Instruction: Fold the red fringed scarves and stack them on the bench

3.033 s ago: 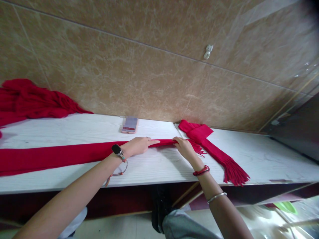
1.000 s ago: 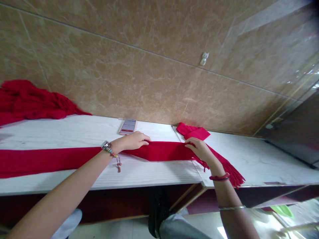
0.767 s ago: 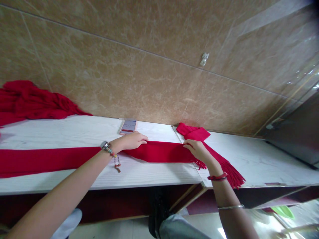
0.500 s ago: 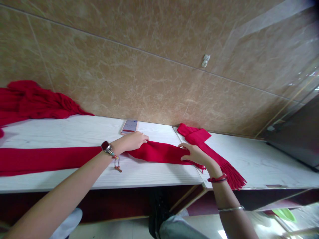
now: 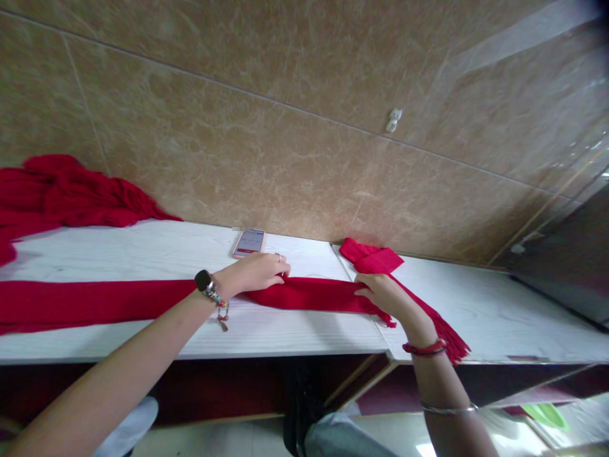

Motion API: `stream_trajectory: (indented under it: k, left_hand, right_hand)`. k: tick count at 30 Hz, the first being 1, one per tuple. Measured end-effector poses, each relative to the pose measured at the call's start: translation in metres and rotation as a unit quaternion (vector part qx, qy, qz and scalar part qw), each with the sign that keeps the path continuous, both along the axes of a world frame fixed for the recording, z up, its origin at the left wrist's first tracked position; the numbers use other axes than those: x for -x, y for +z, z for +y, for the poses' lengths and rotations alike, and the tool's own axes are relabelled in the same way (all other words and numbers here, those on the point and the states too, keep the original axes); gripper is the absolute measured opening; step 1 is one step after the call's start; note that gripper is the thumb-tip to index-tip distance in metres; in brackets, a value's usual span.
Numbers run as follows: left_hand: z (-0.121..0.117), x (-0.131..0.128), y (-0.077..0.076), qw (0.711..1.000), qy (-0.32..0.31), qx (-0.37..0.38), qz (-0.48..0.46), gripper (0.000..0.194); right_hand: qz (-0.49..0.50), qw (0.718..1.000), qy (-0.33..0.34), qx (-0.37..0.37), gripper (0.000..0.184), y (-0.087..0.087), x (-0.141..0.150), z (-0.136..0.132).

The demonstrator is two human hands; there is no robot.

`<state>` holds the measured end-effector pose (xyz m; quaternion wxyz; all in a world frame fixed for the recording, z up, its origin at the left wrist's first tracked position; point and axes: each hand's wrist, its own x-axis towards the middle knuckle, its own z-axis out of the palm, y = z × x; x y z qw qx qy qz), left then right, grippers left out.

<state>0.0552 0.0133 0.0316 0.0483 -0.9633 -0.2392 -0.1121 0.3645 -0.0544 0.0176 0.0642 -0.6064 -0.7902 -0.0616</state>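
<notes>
Your left hand (image 5: 259,273) has its grip closed on the far edge of the long, flat red cloth scarf (image 5: 314,295) lying along the white wood-grain worktop (image 5: 295,333). Your right hand (image 5: 387,297) touches it near its fringed end, though whether that grip pinches or merely presses cannot be told. Lower than the worktop, at far right, sits a light-green, basin-like container (image 5: 546,416), its inside too blurred to read.

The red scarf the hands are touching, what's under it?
The white tabletop shows along both long edges of the scarf. Right beneath the scarf is covered up, so I can't tell whether anything is hiding there.
</notes>
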Motion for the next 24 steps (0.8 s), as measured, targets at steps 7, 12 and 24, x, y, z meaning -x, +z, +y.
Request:
stream_trajectory:
  k: [7,12,24]
  left_hand:
    - [-0.018,-0.008,0.007,0.995,-0.048,0.082,0.043,0.019]
    - [-0.018,-0.011,0.005,0.997,-0.04,0.049,0.05,0.016]
    - [-0.011,-0.013,-0.023,0.999,0.016,0.025,0.031,0.046]
  right_hand:
    - [-0.015,0.998,0.04,0.05,0.015,-0.008,0.007,0.002]
    - [-0.039,0.997,0.063,0.032,0.02,-0.005,0.017,-0.002]
    - [-0.055,0.978,0.066,-0.191,0.04,-0.033,0.002,0.016]
